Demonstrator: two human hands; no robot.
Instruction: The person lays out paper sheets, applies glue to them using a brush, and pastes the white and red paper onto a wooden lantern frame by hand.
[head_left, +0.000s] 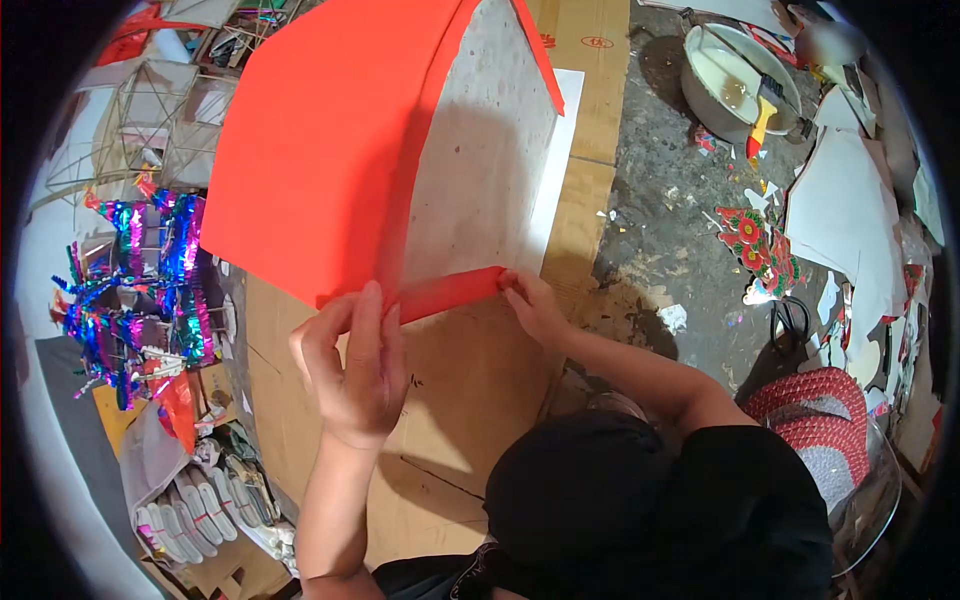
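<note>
A large box-like form covered in red paper (pixel 320 130) stands on brown cardboard, its whitish speckled side panel (pixel 475 170) facing right. Along that panel's lower edge runs a folded red paper flap (pixel 450 292). At the flap's left end, by the box's lower corner, is my left hand (pixel 355 370), fingers bent against the red paper; its fingertips are partly hidden. My right hand (pixel 535 308) pinches the flap's right end between thumb and fingers.
Flat cardboard (pixel 450 420) covers the floor. Upper right, a metal basin (pixel 715 110) of pale liquid holds a brush (pixel 763 118). Scissors (pixel 790 325) and a floral cutout (pixel 755 250) lie right. Tinsel-trimmed frames (pixel 185 265) and paper stacks (pixel 185 515) are left.
</note>
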